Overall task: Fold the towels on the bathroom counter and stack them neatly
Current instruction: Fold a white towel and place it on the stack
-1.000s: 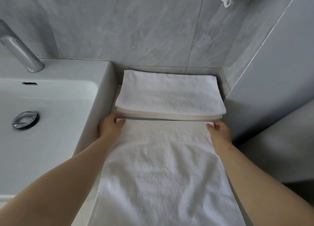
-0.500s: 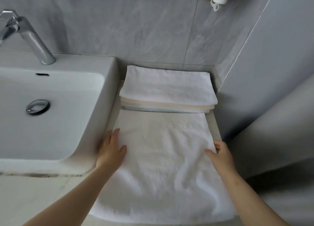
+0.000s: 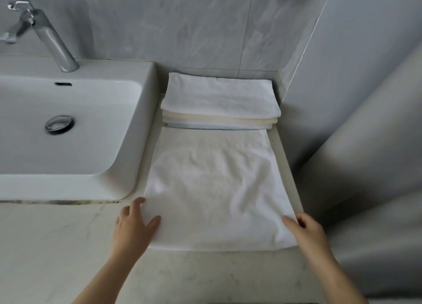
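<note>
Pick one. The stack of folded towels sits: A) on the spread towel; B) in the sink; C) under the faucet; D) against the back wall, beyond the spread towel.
D: the stack of folded towels lies at the tiled wall, just past the far edge of the spread towel.

Two hands (image 3: 134, 226) (image 3: 306, 233), one flat towel (image 3: 214, 189), one stack (image 3: 219, 102) (roughly four folded), one sink (image 3: 68, 185).
</note>
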Action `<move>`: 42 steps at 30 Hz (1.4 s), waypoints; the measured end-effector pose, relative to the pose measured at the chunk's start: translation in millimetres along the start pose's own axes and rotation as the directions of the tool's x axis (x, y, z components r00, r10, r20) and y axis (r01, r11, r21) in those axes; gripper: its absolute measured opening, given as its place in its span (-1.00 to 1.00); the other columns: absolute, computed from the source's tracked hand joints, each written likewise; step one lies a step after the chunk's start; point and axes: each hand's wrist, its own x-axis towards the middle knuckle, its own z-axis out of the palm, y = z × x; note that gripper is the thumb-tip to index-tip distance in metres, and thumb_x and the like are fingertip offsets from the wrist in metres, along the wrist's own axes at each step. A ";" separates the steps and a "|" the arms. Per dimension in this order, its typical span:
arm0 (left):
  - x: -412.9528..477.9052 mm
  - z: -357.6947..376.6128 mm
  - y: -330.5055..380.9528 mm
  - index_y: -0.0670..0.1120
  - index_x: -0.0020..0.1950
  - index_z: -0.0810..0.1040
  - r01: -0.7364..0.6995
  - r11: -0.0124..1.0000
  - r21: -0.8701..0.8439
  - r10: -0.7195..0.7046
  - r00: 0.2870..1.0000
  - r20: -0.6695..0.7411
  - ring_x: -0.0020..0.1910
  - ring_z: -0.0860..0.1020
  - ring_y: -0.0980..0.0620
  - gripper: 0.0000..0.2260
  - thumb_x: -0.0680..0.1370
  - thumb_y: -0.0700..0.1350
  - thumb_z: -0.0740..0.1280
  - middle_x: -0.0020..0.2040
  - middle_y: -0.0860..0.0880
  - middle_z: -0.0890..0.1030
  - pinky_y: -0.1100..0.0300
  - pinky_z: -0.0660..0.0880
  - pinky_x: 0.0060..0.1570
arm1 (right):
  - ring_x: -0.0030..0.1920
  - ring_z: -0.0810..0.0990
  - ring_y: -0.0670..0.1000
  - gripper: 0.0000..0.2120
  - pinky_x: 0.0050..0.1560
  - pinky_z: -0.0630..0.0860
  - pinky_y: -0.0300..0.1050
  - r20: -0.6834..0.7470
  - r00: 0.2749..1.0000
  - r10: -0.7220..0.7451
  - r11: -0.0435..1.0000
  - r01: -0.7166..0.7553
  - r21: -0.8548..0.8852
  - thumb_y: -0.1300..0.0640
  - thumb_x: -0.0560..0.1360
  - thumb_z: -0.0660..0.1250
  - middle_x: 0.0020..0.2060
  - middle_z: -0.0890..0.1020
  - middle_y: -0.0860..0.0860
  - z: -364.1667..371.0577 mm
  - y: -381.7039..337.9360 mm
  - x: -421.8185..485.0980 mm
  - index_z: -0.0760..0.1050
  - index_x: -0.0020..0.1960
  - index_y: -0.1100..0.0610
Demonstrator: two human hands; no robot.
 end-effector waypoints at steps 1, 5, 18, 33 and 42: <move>-3.2 -1.2 -4.5 -0.11 0.36 0.34 0.039 0.998 -0.042 -0.038 0.999 0.007 0.15 0.45 -0.22 -0.49 0.47 -0.03 0.40 0.18 -0.19 0.48 -0.06 0.40 0.14 | -0.28 0.51 0.08 -0.78 -0.25 0.32 -0.09 0.010 1.000 0.012 1.000 -0.012 0.019 0.14 0.48 0.37 -0.35 0.55 0.08 -2.9 3.4 -4.7 0.49 -0.24 0.27; -9.9 -9.9 -16.1 -0.16 0.10 0.41 0.160 0.979 -0.123 -0.150 0.985 0.086 -0.14 0.52 -0.14 -0.67 0.49 0.02 0.39 -0.10 -0.09 0.55 0.08 0.40 -0.19 | -0.28 0.47 0.07 -0.65 -0.23 0.27 -0.10 0.070 0.995 0.064 0.998 -0.065 0.011 0.06 0.47 0.39 -0.35 0.49 0.14 -10.0 11.1 -11.3 0.51 -0.18 0.39; -14.8 -12.7 -40.5 -0.12 -0.38 0.25 0.042 0.993 0.110 -0.046 0.998 0.035 -0.44 0.34 0.00 -0.56 0.49 0.12 0.35 -0.42 -0.03 0.35 0.17 0.17 -0.42 | -0.32 0.48 0.08 -0.81 -0.33 0.36 -0.12 0.001 0.998 0.065 0.987 -0.064 -0.145 0.19 0.43 0.41 -0.33 0.51 0.10 -11.8 18.0 -18.2 0.41 -0.24 0.20; -31.0 47.6 17.7 -0.01 0.43 0.26 -0.586 0.679 0.443 0.622 0.779 0.076 0.44 0.25 -0.10 -0.50 0.63 0.17 -0.17 0.38 -0.06 0.45 0.02 0.07 0.36 | 0.31 0.38 0.06 -0.54 0.33 0.28 0.01 0.321 0.718 -0.618 0.323 0.604 -0.729 -0.20 0.49 0.05 0.28 0.54 0.00 94.9 1.9 -44.2 0.40 0.30 -0.04; -25.7 44.7 -25.0 0.00 0.47 0.23 -0.520 0.686 0.509 0.523 0.838 0.153 0.42 0.23 -0.04 -0.38 0.57 0.32 -0.16 0.41 -0.08 0.39 0.04 -0.07 0.43 | 0.37 0.34 0.12 -0.27 0.36 0.06 -0.03 0.154 0.914 -0.375 0.472 0.331 -0.817 -0.33 0.54 -0.22 0.37 0.43 0.10 44.0 47.8 -30.9 0.38 0.40 0.08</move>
